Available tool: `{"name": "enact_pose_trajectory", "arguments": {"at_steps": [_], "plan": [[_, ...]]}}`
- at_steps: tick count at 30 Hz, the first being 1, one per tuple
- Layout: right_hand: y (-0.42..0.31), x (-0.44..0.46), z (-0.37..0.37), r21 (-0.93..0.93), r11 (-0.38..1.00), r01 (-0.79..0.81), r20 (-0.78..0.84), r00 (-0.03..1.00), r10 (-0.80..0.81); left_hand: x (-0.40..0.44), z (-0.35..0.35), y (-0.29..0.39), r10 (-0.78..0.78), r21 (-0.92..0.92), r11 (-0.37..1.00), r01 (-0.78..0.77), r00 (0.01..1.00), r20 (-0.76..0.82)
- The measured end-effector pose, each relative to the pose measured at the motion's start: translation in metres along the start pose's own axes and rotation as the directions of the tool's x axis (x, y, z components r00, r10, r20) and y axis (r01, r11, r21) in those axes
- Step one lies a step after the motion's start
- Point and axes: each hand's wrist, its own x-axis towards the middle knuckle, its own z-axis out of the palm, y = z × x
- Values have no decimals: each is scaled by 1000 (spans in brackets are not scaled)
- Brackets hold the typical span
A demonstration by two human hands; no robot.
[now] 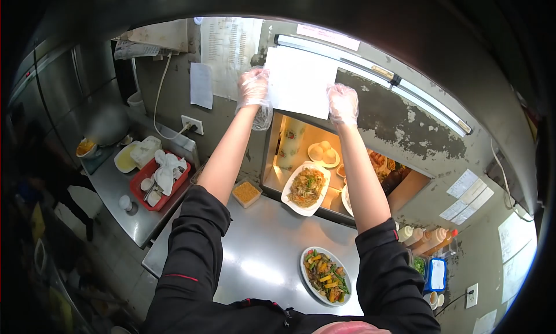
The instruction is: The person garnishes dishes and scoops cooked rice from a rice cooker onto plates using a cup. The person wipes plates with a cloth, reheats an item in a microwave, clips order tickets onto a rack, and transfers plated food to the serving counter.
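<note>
A white sheet of paper (301, 82) is held up in front of the wall, just under a long light fixture (370, 70). My left hand (253, 88), in a clear plastic glove, is closed on its left edge. On the right edge my right hand (343, 102), gloved the same way, is closed too. Below the sheet, a lit serving window (278, 140) holds a plate of round buns (323, 153) and a white dish of noodles (307, 186). My right forearm covers part of the window and the food behind it.
A plate of stir-fried vegetables (326, 276) stands on the steel counter (255, 258), with a tub of crumbs (247, 192) near the wall. Left is a red basket (159, 180) holding white items; right are sauce bottles (428, 239). At far left stands a dim, blurred person (46, 160).
</note>
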Motion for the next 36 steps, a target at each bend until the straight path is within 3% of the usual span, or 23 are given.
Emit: {"name": "enact_pose_trajectory", "arguments": {"at_steps": [4,7,13,16,17,20,21,23,24,25,26,27,28,29,30,31,32,35,36], "plan": [[4,-4,3,178,984,-16,-27,999,21,6,10,-2,93,-150,984,-99,994,-49],[7,7,3,261,958,-116,-33,991,129,11,14,10,110,-150,982,-118,992,-56],[11,21,13,352,931,-100,-5,994,109,31,21,1,64,-110,992,-57,996,66],[-1,23,9,-33,994,102,-181,978,-106,27,11,8,31,-94,995,-23,995,91],[-15,14,1,12,1000,18,-85,996,-17,28,15,-8,-9,-126,992,17,998,58],[-5,2,-1,-74,993,97,-83,991,-103,3,5,-47,-141,-161,975,150,988,64],[5,-8,-2,5,1000,-20,-53,998,20,-45,-29,4,-188,-242,950,197,980,58],[-2,-58,-21,22,1000,-3,-34,999,3,-103,-54,-31,-224,-528,822,213,974,44],[13,-85,-24,-30,990,137,-65,988,-138,-142,-85,-28,-382,-455,795,403,913,142],[19,-121,-28,67,995,68,41,997,-71,-187,-110,-23,-431,-506,737,448,888,159],[24,-158,-34,6,996,84,181,980,-84,-237,-132,-49,-517,-528,675,515,841,160],[56,-203,-31,106,993,-56,362,932,14,-287,-154,-75,-597,-553,606,572,786,159],[58,-249,-33,149,988,36,387,917,-92,-341,-180,-101,-711,-435,609,664,700,73],[55,-295,-37,-7,991,-134,532,839,117,-393,-211,-130,-748,-339,620,707,663,15],[69,-344,-30,73,975,-209,610,783,123,-425,-249,-135,-649,320,711,626,760,-45],[54,-375,-39,-16,908,-419,754,591,286,-465,-280,-155,-606,204,762,615,788,-112],[58,-414,-35,-1,862,-507,803,514,303,-494,-301,-169,-565,91,805,587,804,-188],[44,-472,-38,31,960,-279,875,472,108,-502,-358,-105,-675,11,716,698,697,-242],[36,-483,-40,52,971,-234,907,418,52,-525,-380,-131,-574,12,795,607,759,-308]]}}
